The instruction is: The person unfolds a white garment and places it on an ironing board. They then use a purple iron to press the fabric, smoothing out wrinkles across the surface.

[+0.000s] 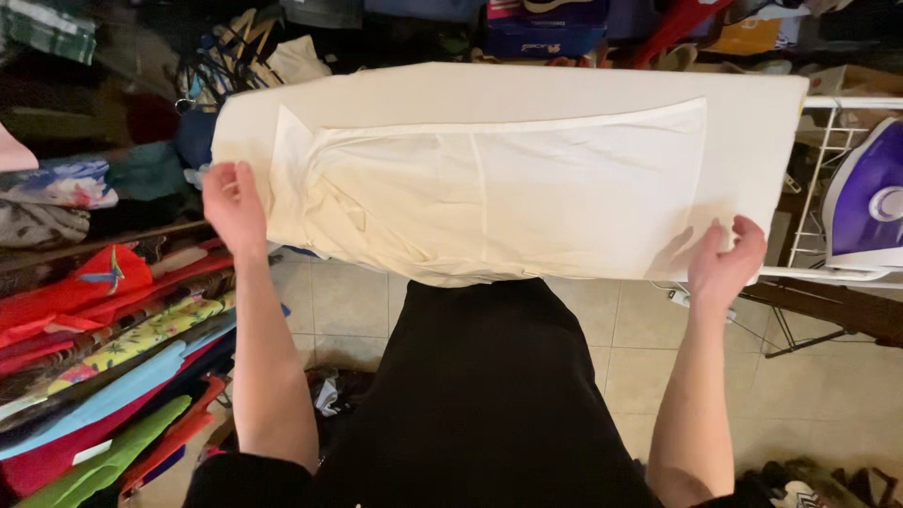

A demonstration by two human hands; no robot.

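One cream garment (489, 193) lay spread flat along the ironing board (752, 103), its near edge hanging slightly over the side toward the person, likely so the cloth could be pulled smooth. The left hand (233, 205) rested at the board's narrow end, fingers loose on the garment's edge, grip released. The right hand (724, 259) pinched the hem at the near edge, grip closed on the garment. One purple iron (870, 202) stood parked on the wire rest (828, 150) at the board's wide end, well apart from both hands. Folded clothes (113, 348) were stacked to the left.
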